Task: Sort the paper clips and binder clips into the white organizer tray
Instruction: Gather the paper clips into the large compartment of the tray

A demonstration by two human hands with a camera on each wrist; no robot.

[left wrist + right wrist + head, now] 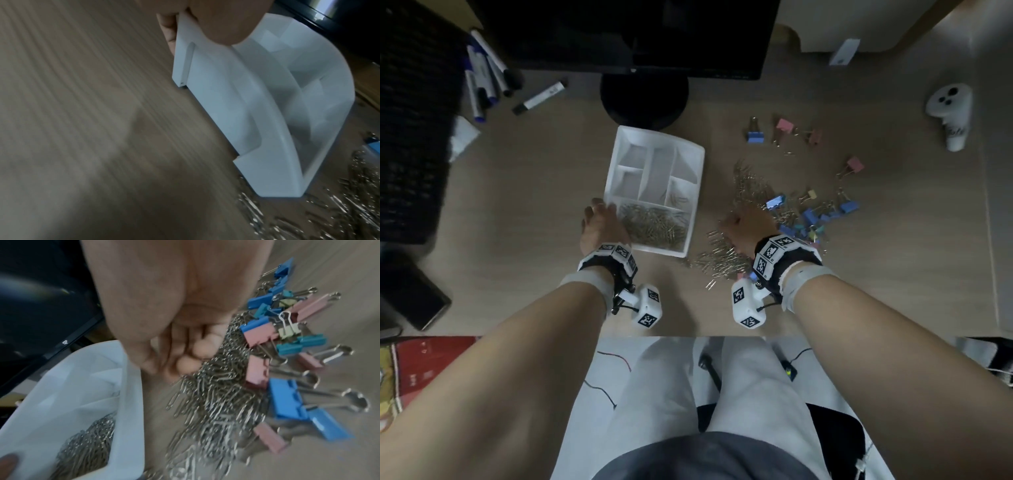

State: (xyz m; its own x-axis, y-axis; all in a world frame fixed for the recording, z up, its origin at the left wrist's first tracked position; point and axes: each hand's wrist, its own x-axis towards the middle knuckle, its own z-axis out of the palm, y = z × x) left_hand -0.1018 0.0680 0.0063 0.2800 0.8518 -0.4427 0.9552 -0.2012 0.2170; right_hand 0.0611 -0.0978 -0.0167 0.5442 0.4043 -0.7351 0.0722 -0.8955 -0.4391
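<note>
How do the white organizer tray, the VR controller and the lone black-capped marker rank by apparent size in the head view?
1. White organizer tray
2. VR controller
3. Black-capped marker, about as long as the controller but far thinner.

Left hand (599, 226) gripping, right hand (744, 228) fingers curled.

Shiny metal paper clips (216, 395) and binder clips (285, 399) with painted bodies and glossy wire handles lie on a matt wood-grain desk (534, 192) beside a smooth white plastic tray (697, 161).
</note>
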